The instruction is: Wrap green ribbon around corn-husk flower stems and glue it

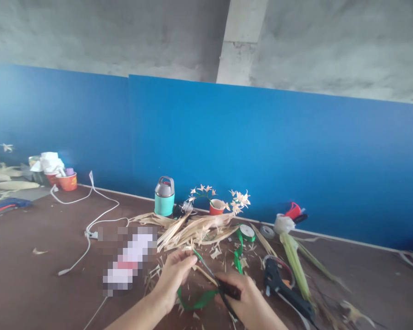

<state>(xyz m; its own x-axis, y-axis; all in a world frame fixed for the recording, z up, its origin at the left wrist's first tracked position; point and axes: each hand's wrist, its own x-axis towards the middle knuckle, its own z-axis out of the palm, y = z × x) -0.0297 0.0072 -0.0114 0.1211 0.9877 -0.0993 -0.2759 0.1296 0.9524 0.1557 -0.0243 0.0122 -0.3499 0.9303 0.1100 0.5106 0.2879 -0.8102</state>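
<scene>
My left hand [177, 272] is closed, pinching a small pale flower [188, 248] with a green-wrapped tip [197, 253] between thumb and fingers. In my right hand [242, 293] is a pair of dark-handled scissors [225, 291], their narrow end pointing up and left towards the left fingertips. A loop of green ribbon [198, 300] hangs below and between both hands. Just beyond the hands lie dried corn husks [196, 229] and many small husk scraps. A spool of green ribbon [247, 233] lies behind my right hand, with a strip trailing forward.
A black glue gun [284, 286] lies to the right beside green husk leaves [296, 263]. A teal flask [164, 201] and a red cup [216, 207] by husk flowers stand along the blue partition [261, 151]. White cables [89, 224] and a blurred-out patch are at left.
</scene>
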